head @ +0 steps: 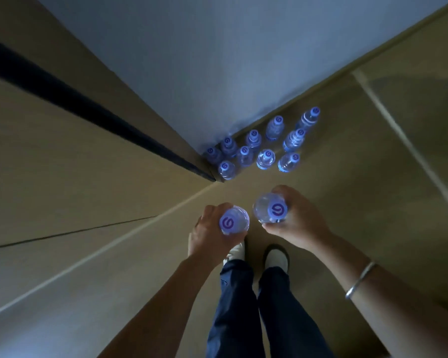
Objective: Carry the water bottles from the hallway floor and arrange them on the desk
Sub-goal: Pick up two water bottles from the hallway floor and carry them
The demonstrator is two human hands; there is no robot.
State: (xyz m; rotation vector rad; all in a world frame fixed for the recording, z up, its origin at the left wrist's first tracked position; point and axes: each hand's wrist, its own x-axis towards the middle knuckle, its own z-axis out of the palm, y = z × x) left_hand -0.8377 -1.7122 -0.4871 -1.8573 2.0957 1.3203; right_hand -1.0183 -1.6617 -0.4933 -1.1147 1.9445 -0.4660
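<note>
Two held bottles; ten floor bottles.

Left hand gripping bottle, right hand gripping second bottle, floor cluster

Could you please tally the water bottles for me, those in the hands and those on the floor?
Bottles in hands: 2, one in the left hand and one in the right hand
Bottles on the floor: 10, standing by the wall
Total: 12
</note>
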